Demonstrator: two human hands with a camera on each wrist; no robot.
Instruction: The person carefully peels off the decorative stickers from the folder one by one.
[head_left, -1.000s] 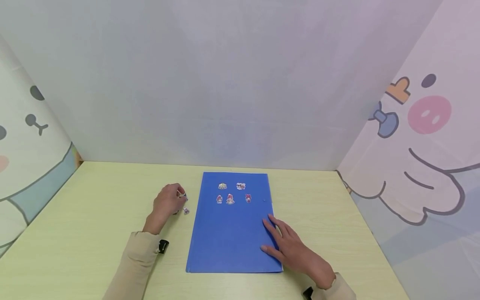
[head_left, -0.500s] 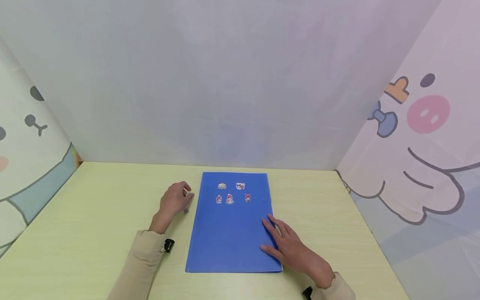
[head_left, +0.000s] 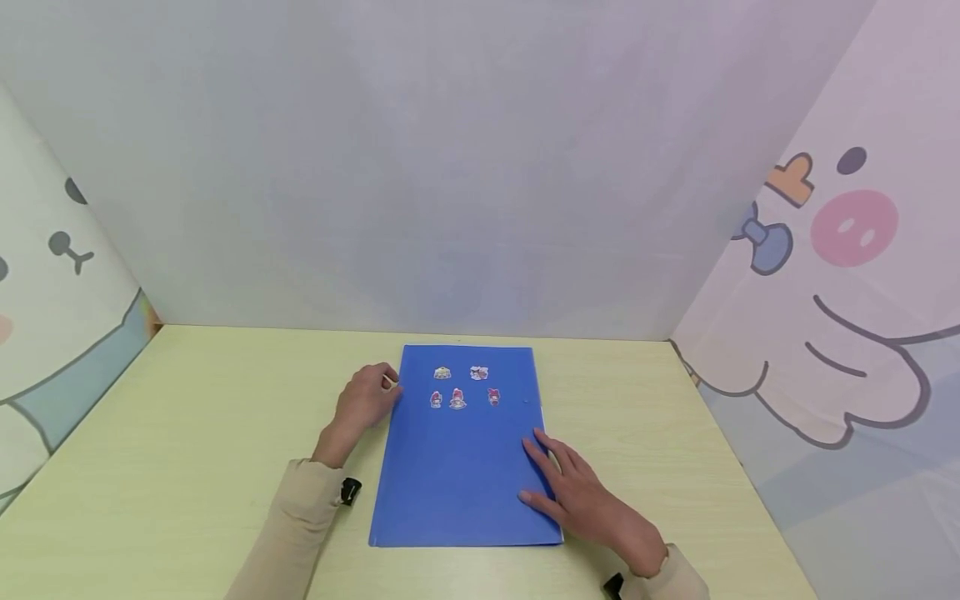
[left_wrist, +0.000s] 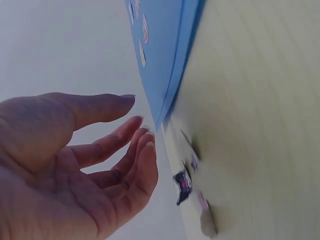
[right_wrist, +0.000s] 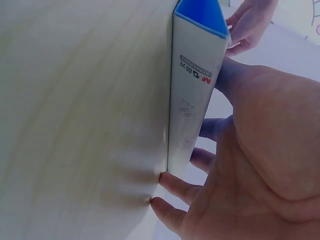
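Note:
A blue file folder [head_left: 457,483] lies on the table, with several cartoon stickers [head_left: 457,400] on its upper part. My left hand [head_left: 363,400] is at the folder's upper left edge, thumb and fingers loosely bent. In the left wrist view a gap shows between thumb and fingertips, and I see nothing held. Below those fingertips, several loose cut-out stickers [left_wrist: 183,186] lie on the table; the hand hides them in the head view. My right hand [head_left: 581,496] rests with spread fingers on the folder's right edge. The right wrist view shows the white printed spine [right_wrist: 192,95] beside it.
The pale wooden table [head_left: 225,417] extends to both sides of the folder. A plain grey-white cloth [head_left: 420,167] stands behind it. Cartoon-printed cloths [head_left: 847,333] flank the table left and right. Black wrist straps [head_left: 350,492] show at the sleeves.
My left hand has moved right, from beside the loose stickers to the folder's left edge, and its fingers now cover that spot. My right hand has stayed in place.

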